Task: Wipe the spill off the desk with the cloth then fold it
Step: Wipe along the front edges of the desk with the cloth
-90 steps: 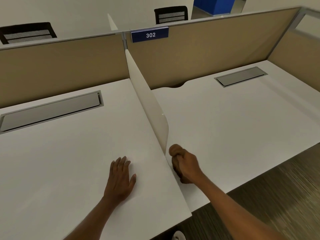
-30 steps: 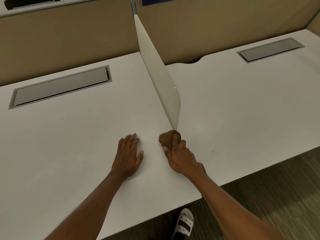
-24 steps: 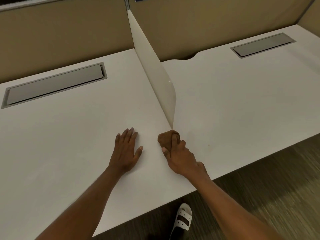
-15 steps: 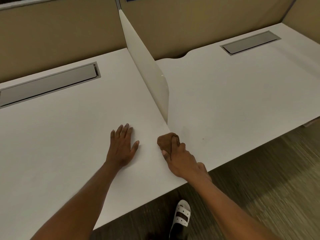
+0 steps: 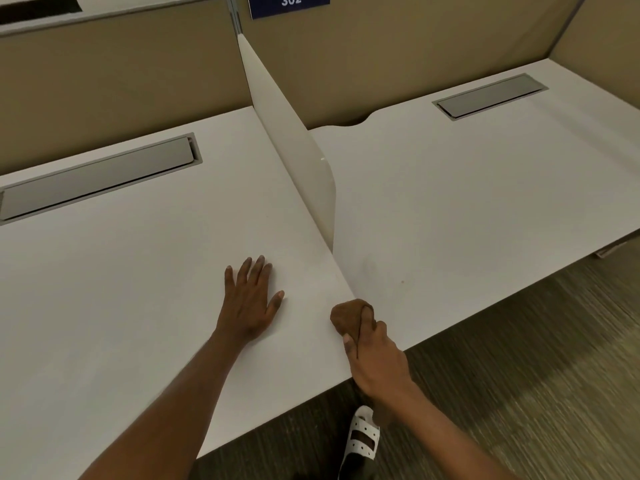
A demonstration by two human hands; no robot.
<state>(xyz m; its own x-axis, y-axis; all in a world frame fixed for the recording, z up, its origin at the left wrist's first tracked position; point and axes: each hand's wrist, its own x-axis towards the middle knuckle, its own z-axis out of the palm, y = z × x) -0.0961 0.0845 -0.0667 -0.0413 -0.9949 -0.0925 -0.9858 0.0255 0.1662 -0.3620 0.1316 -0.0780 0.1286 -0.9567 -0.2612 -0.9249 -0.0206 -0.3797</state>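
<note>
Cloth (image 5: 348, 318) bunched in right hand (image 5: 375, 362) grip on desk (image 5: 138, 306) seam

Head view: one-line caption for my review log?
Right hand presses bunched brown cloth at desk seam; left hand flat.

Two desks sit side by side, the left desk (image 5: 121, 289) and the right desk (image 5: 485, 202), parted by an upright divider panel (image 5: 301, 161) that stops short of their front edges. The left hand (image 5: 247, 303) lies flat on the left desk near the seam. The right hand (image 5: 375, 362) presses a bunched cloth (image 5: 348, 318) onto the seam, in front of the divider's end. Each desk has a cable tray lid (image 5: 100, 174) near its back, before the rear partition wall (image 5: 415, 46). A sandalled foot (image 5: 362, 436) stands on the floor below the desks' front edge.
</note>
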